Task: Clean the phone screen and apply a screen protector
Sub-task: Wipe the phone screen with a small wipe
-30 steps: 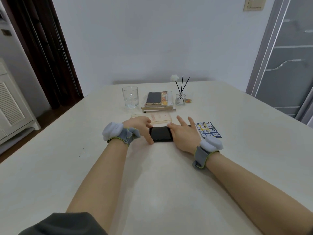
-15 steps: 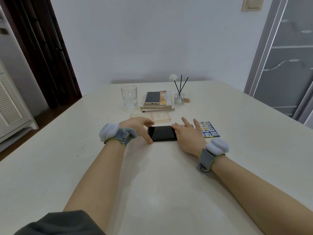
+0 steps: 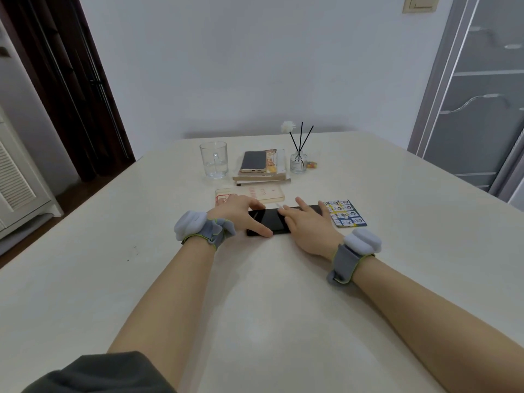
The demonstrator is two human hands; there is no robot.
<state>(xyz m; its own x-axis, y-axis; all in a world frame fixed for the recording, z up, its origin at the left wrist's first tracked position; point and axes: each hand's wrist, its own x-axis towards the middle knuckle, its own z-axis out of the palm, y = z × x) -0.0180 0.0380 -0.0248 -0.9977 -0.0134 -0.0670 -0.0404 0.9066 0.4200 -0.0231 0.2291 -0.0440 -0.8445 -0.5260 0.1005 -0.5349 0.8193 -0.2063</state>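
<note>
Starting at the fingers. Pinching the phone (image 3: pixel 268 219) across its width with the left hand (image 3: pixel 238 212): thumb on the near edge, forefinger on the far edge, clamped there, most likely to stop any sliding. Pressing down on the screen's right half with the right hand (image 3: pixel 307 226), fingers (image 3: pixel 302 204) straight and spread apart, gripping nothing. Reads as smoothing or seating a film, though cannot tell whether one lies on the glass. Poking up at the far edge between the hands: a small pale tab (image 3: pixel 279 205), too small to identify.

Lying face up, lengthwise left to right, at centre frame on the tabletop (image 3: pixel 255 293).

Moving outward. Just right of the phone: a sheet (image 3: pixel 347 212) of little printed squares, kept within reach. Just above the left hand: a flat pale packet (image 3: pixel 255 192). Higher up, lined across the upper middle and probably pushed back to free working room: a glass (image 3: pixel 214 160), a stack of books (image 3: pixel 263 177) with a second phone (image 3: pixel 253 161) on top, and a diffuser (image 3: pixel 298 163).

Counting now:
- two phones
- one glass
- one diffuser, with three dark reeds plus one white-tipped
- one packet
- one sheet
- two wristbands (image 3: pixel 354 251)
- books: two or three, cannot tell
</note>
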